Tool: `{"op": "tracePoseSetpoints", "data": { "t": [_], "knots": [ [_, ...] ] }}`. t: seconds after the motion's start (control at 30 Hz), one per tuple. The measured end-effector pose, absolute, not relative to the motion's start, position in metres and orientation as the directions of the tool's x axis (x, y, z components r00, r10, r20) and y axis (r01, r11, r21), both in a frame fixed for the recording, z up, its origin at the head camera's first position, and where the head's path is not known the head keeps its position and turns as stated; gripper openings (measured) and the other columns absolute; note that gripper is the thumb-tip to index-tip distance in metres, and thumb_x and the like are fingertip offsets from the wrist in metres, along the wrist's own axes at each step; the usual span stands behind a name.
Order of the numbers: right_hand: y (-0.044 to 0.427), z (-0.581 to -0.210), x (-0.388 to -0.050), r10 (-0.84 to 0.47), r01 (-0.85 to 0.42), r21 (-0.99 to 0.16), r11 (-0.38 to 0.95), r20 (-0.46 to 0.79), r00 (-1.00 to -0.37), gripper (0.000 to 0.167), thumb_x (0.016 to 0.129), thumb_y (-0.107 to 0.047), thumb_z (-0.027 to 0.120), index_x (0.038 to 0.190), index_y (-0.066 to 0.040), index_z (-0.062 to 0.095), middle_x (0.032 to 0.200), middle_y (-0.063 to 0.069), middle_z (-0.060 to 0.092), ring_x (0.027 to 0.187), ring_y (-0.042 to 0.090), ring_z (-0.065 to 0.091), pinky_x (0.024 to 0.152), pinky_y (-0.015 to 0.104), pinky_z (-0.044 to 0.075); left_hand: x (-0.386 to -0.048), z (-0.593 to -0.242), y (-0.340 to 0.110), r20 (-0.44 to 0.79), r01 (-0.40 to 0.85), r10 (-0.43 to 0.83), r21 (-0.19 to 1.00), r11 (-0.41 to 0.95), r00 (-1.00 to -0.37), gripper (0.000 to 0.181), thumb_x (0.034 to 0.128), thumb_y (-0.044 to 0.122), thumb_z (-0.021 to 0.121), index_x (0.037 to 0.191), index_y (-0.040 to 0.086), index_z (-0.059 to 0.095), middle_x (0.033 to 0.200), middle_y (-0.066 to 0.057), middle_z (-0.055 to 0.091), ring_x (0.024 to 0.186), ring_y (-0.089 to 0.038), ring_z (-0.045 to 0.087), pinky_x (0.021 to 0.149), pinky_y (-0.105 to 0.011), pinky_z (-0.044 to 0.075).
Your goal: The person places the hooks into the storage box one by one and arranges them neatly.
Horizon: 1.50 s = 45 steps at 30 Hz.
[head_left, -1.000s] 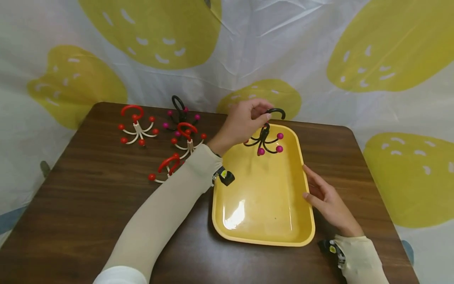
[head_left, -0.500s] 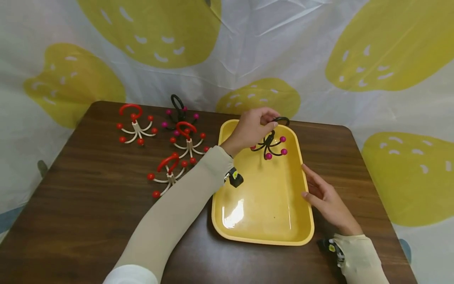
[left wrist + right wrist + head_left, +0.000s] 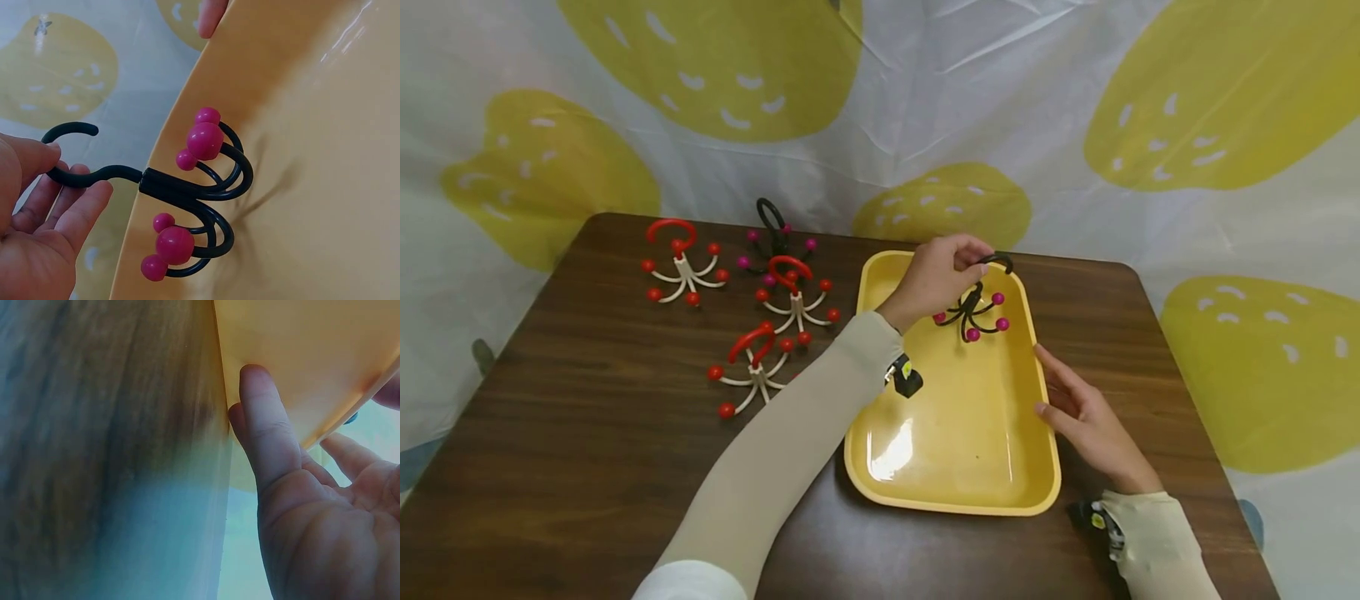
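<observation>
In the head view my left hand (image 3: 936, 280) pinches the curved top of a black multi-arm hook (image 3: 972, 304) with pink ball tips. The hook hangs over the far end of a yellow plastic tray (image 3: 951, 450). In the left wrist view, thumb and fingers hold the hook's bent handle (image 3: 78, 179), and its arms (image 3: 234, 194) are by the tray's inner wall; whether they touch it cannot be told. My right hand (image 3: 1088, 423) rests against the tray's right side, with straight fingers (image 3: 269, 425) on the outer wall and the thumb at the rim.
Left of the tray, white multi-arm hooks with red tips stand on the brown table (image 3: 587, 433): one at the back (image 3: 683, 271), one in the middle (image 3: 797, 304), one nearer (image 3: 757, 377). Another black hook (image 3: 777, 242) stands behind them. A patterned curtain (image 3: 925, 100) hangs behind.
My left hand has moved a little to the right and lower with the black hook, bringing its arms down toward the tray. The right hand has stayed at the tray's side.
</observation>
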State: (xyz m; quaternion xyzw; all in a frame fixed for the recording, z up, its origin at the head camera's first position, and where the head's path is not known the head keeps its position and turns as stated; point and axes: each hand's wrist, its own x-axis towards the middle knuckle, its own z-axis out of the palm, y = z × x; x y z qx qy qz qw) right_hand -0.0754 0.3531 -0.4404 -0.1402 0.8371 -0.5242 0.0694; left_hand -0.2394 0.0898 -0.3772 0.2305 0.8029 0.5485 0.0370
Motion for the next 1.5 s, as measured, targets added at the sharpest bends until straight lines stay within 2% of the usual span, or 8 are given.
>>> {"op": "tracePoseSetpoints", "data": {
  "t": [0.3, 0.63, 0.9, 1.17, 1.3, 1.5],
  "knots": [
    [0.353, -0.441, -0.075, -0.304, -0.149, -0.897, 0.416, 0.017, -0.952, 0.076, 0.104, 0.002, 0.06, 0.169, -0.015, 0.026, 0.152, 0.034, 0.049, 0.122, -0.005, 0.063, 0.094, 0.016, 0.057, -0.24, -0.385, 0.092, 0.16, 0.295, 0.402, 0.907, 0.3, -0.902, 0.023, 0.1042, 0.021, 0.07, 0.126, 0.016, 0.073, 0.11, 0.002, 0.073, 0.097, -0.009, 0.069, 0.08, -0.019, 0.057],
    [0.354, -0.44, -0.073, -0.302, -0.146, -0.897, 0.418, 0.015, -0.953, 0.075, 0.104, 0.002, 0.059, 0.169, -0.016, 0.026, 0.154, 0.034, 0.047, 0.123, -0.005, 0.063, 0.095, 0.015, 0.057, -0.237, -0.39, 0.091, 0.16, 0.286, 0.397, 0.915, 0.283, -0.904, 0.021, 0.1035, 0.021, 0.071, 0.124, 0.016, 0.073, 0.11, 0.001, 0.073, 0.097, -0.01, 0.07, 0.08, -0.02, 0.058],
    [0.354, -0.438, -0.074, -0.292, -0.147, -0.899, 0.413, 0.022, -0.956, 0.075, 0.104, 0.003, 0.059, 0.169, -0.016, 0.027, 0.155, 0.033, 0.047, 0.122, -0.003, 0.064, 0.093, 0.017, 0.058, -0.237, -0.386, 0.087, 0.165, 0.282, 0.393, 0.923, 0.263, -0.904, 0.024, 0.1021, 0.021, 0.073, 0.125, 0.016, 0.073, 0.114, 0.002, 0.074, 0.102, -0.01, 0.071, 0.085, -0.021, 0.058],
    [0.352, -0.437, -0.074, -0.268, -0.125, -0.905, 0.406, 0.013, -0.963, 0.072, 0.103, 0.003, 0.059, 0.167, -0.013, 0.031, 0.152, 0.033, 0.049, 0.118, 0.001, 0.067, 0.087, 0.022, 0.061, -0.234, -0.381, 0.075, 0.202, 0.285, 0.308, 0.924, 0.254, -0.93, 0.02, 0.1021, 0.023, 0.073, 0.121, 0.018, 0.074, 0.114, 0.004, 0.075, 0.104, -0.01, 0.072, 0.09, -0.025, 0.058],
    [0.352, -0.435, -0.075, -0.245, -0.11, -0.909, 0.402, 0.009, -0.969, 0.069, 0.102, 0.003, 0.059, 0.165, -0.012, 0.034, 0.147, 0.028, 0.053, 0.115, 0.004, 0.069, 0.078, 0.028, 0.063, -0.232, -0.376, 0.066, 0.251, 0.312, 0.259, 0.921, 0.233, -0.933, 0.019, 0.1014, 0.021, 0.073, 0.119, 0.015, 0.076, 0.111, 0.001, 0.077, 0.101, -0.013, 0.073, 0.089, -0.027, 0.058],
    [0.355, -0.436, -0.077, -0.244, -0.105, -0.929, 0.356, 0.016, -0.97, 0.065, 0.1, 0.007, 0.057, 0.161, -0.006, 0.038, 0.14, 0.007, 0.061, 0.112, 0.007, 0.069, 0.067, 0.027, 0.059, -0.224, -0.362, 0.052, 0.283, 0.328, 0.22, 0.922, 0.204, -0.933, 0.019, 0.0999, 0.02, 0.074, 0.117, 0.012, 0.077, 0.11, -0.002, 0.079, 0.102, -0.015, 0.073, 0.088, -0.027, 0.057]
  ]
}}
